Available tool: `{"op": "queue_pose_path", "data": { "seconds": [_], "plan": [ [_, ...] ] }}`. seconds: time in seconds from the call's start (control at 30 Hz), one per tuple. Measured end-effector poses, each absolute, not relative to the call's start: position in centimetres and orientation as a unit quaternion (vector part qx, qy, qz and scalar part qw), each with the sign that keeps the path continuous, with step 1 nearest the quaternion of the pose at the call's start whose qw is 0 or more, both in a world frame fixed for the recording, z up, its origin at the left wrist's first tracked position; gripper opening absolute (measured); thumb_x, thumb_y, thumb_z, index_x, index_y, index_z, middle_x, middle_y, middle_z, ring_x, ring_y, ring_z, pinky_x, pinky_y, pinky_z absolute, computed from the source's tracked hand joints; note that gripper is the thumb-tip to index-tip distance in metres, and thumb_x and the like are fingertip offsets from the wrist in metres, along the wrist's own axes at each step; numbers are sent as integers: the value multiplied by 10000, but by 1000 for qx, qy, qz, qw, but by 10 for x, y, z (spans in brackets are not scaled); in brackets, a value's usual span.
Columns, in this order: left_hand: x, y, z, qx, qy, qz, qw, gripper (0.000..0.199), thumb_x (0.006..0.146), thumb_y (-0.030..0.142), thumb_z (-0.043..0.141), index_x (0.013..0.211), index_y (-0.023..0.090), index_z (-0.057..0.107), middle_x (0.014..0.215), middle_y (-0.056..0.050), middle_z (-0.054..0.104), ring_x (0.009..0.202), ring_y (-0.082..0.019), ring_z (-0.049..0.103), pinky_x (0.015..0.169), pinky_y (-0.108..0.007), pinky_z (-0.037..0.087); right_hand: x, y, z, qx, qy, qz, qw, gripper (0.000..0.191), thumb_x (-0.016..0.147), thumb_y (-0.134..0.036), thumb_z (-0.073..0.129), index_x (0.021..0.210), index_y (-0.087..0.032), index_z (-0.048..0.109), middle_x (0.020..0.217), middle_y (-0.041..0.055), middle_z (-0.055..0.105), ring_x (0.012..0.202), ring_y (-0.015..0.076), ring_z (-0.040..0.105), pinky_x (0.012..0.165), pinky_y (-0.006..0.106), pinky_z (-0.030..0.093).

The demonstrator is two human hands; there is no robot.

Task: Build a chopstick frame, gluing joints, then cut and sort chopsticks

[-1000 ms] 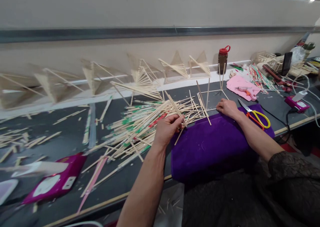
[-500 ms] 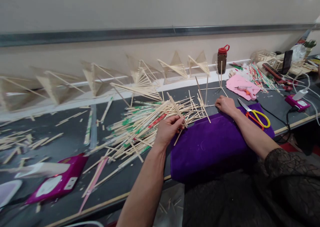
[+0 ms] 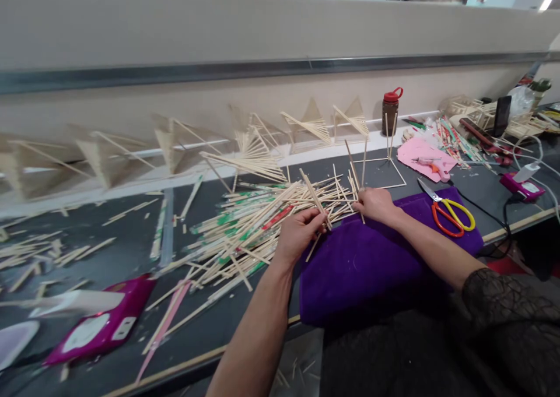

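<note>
My left hand [image 3: 300, 234] is closed around a few thin wooden sticks [image 3: 311, 192] that point up and away over the heap. My right hand [image 3: 375, 204] is pinched on a wooden stick at the right end of the heap; its fingertips are partly hidden. Behind it stands an open frame of sticks [image 3: 387, 186], a square base with several uprights. Under both wrists lies a folded purple cloth [image 3: 341, 269]. A large heap of loose sticks [image 3: 245, 234], some in green-printed wrappers, spreads left of my left hand.
Scissors [image 3: 450, 210] with red and yellow handles rest on the cloth's right end. Beyond are a glue gun [image 3: 431, 162] on pink paper, a red-capped bottle [image 3: 389, 114] and a magenta box [image 3: 520, 186]. Another magenta box [image 3: 102, 318] sits front left. Fan-shaped stick structures [image 3: 258, 152] line the wall.
My right hand has moved left, from the base of the stick frame to the stick at the heap's right end. My left hand still holds its sticks. The view has tilted slightly up.
</note>
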State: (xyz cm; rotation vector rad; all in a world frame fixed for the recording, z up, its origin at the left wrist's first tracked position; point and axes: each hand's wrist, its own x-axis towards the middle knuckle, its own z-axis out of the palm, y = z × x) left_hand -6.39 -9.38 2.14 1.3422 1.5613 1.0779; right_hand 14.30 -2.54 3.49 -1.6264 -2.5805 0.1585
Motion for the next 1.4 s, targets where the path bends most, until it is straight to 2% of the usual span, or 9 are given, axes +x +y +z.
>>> {"op": "queue_pose_path", "data": {
  "seconds": [0.4,0.6,0.73,0.83,0.97,1.17,1.3,1.4],
  "plan": [
    [-64,-97,27,535,612,434,387,411,705,553,679,780,150,706,538,-2,612,471,-116,512,454,-209,363,83,-25,30,-506,-858,77,41,369,975,-342,428,1173,-146,671,1175,157,687,1052,249,679,827,309,515],
    [-64,-99,29,517,599,472,390,337,704,501,693,707,164,688,518,6,593,462,-115,528,424,-198,362,84,-22,27,-493,-861,103,65,348,952,-375,473,1084,-183,730,1116,134,726,1022,247,687,768,280,484],
    [-65,-100,31,506,590,489,396,333,681,491,718,718,161,698,531,2,593,496,-133,577,414,-194,365,98,-18,28,-511,-844,138,84,322,933,-316,477,1015,-209,769,1021,99,762,952,207,691,737,251,452],
    [-65,-102,35,489,586,511,395,316,665,464,728,729,154,713,535,-2,594,506,-132,580,414,-191,375,108,-13,27,-529,-822,171,123,298,901,-278,508,1005,-207,778,956,71,772,894,182,688,723,233,439],
    [-66,-105,39,457,587,552,377,277,655,413,731,754,154,730,580,-8,622,504,-114,567,407,-184,378,116,-4,20,-541,-783,220,214,229,837,-247,573,891,-180,785,888,48,772,832,159,680,702,214,438],
    [-68,-106,42,442,591,576,352,262,657,393,721,762,153,732,585,-1,615,499,-104,557,396,-178,363,116,-3,18,-508,-679,413,331,182,747,-188,574,754,-127,745,587,-11,656,492,92,549,523,194,415],
    [-67,-106,44,445,598,573,341,266,649,415,713,678,152,692,562,-7,610,478,-103,543,393,-185,348,117,-4,20,-479,-651,448,382,163,734,-214,585,745,-135,727,603,-20,648,471,73,510,486,182,400],
    [-68,-105,45,440,598,574,346,273,649,418,707,709,152,706,550,-3,601,477,-106,541,397,-186,348,120,-3,21,-493,-674,411,366,149,736,-209,594,728,-142,726,581,-22,638,489,81,526,497,183,393]
  ]
}}
